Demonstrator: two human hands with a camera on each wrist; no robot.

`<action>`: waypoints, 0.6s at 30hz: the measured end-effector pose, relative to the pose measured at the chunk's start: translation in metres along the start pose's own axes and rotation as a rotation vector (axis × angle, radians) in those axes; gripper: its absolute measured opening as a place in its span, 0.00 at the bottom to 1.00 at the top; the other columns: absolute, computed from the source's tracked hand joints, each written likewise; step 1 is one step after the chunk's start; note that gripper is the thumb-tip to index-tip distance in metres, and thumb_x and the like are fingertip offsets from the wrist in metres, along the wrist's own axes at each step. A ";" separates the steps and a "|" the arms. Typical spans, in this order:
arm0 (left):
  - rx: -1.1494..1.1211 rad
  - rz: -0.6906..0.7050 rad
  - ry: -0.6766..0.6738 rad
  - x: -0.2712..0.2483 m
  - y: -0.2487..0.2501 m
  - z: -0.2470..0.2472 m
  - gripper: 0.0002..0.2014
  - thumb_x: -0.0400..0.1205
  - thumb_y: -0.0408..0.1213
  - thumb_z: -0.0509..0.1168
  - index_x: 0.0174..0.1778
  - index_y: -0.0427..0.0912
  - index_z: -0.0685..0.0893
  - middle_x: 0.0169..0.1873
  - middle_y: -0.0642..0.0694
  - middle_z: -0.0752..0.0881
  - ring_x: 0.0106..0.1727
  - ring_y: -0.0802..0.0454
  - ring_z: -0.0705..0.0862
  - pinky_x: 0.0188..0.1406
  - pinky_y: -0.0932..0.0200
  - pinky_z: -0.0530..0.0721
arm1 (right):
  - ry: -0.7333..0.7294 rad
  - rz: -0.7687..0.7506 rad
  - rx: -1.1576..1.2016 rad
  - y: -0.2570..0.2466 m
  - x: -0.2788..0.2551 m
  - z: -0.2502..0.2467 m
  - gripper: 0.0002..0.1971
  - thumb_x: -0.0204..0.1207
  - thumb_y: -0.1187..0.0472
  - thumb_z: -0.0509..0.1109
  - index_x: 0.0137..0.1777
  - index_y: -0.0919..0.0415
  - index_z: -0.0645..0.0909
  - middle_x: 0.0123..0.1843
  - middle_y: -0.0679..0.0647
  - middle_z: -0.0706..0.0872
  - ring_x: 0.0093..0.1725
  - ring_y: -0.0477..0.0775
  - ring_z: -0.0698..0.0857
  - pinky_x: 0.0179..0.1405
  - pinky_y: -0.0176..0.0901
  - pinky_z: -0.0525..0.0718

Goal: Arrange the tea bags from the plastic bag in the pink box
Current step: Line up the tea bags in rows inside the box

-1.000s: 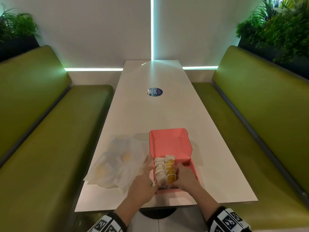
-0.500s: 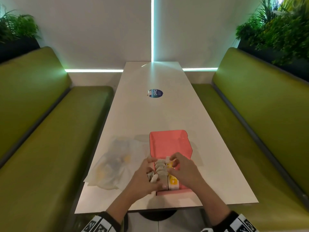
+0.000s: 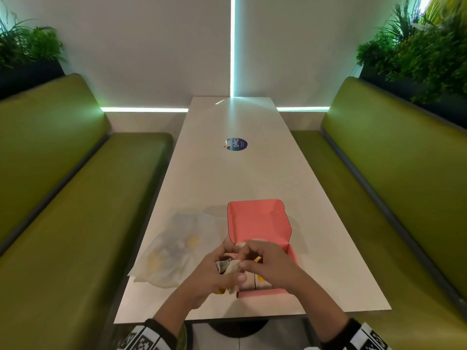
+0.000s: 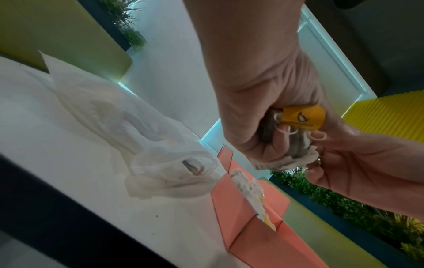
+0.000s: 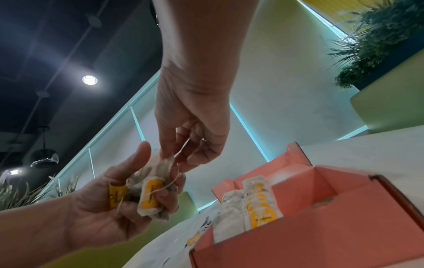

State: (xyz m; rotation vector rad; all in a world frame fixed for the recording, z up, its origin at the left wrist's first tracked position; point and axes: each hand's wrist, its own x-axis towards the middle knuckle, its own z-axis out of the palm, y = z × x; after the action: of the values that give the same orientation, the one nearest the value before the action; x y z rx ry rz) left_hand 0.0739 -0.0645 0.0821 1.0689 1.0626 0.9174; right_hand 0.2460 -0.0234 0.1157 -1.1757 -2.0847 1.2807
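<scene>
Head view: my left hand (image 3: 212,274) curls round a clump of tea bags (image 3: 228,267) beside the pink box (image 3: 260,223); my right hand (image 3: 267,263) pinches one bag's string. The plastic bag (image 3: 174,248) lies left on the worktop (image 3: 227,178).

The head view looks forward and down along the white table (image 3: 235,178) from its near end, taking in both benches and the far wall. The left wrist view sits close under the left hand (image 4: 263,112), tilted, facing the pink box (image 4: 252,234) and plastic bag (image 4: 146,145). The right wrist view looks up past the right hand (image 5: 195,130); all three share the hands, the held tea bags (image 5: 149,190) and the box.
</scene>
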 end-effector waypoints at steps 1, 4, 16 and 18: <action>-0.028 -0.019 0.003 0.000 -0.001 -0.001 0.32 0.60 0.45 0.81 0.60 0.43 0.80 0.45 0.45 0.84 0.39 0.54 0.83 0.36 0.61 0.81 | 0.001 -0.003 -0.003 -0.001 0.000 0.001 0.04 0.73 0.65 0.72 0.40 0.54 0.82 0.38 0.43 0.84 0.37 0.34 0.79 0.43 0.28 0.78; -0.140 -0.128 0.015 -0.003 0.004 0.003 0.28 0.70 0.51 0.75 0.60 0.41 0.78 0.39 0.43 0.84 0.30 0.54 0.78 0.18 0.68 0.70 | 0.038 -0.003 0.060 -0.005 0.000 0.003 0.06 0.74 0.67 0.70 0.40 0.56 0.80 0.36 0.45 0.83 0.33 0.34 0.79 0.39 0.26 0.78; -0.575 -0.374 -0.022 0.006 0.005 -0.001 0.38 0.70 0.72 0.58 0.58 0.42 0.86 0.44 0.36 0.84 0.34 0.49 0.77 0.11 0.68 0.71 | 0.319 0.129 0.244 -0.012 0.012 0.007 0.11 0.77 0.70 0.66 0.42 0.51 0.81 0.35 0.50 0.81 0.26 0.43 0.79 0.26 0.32 0.78; -0.552 -0.338 0.054 0.006 0.005 -0.001 0.32 0.70 0.61 0.65 0.60 0.38 0.84 0.42 0.37 0.84 0.33 0.48 0.79 0.11 0.67 0.73 | 0.338 0.157 0.285 -0.013 0.013 0.004 0.12 0.78 0.71 0.65 0.44 0.51 0.82 0.35 0.49 0.81 0.23 0.40 0.79 0.25 0.32 0.78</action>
State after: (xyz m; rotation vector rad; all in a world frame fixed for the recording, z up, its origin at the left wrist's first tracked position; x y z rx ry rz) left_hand 0.0739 -0.0578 0.0851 0.3951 0.9201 0.8930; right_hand 0.2299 -0.0173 0.1244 -1.3363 -1.5408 1.2914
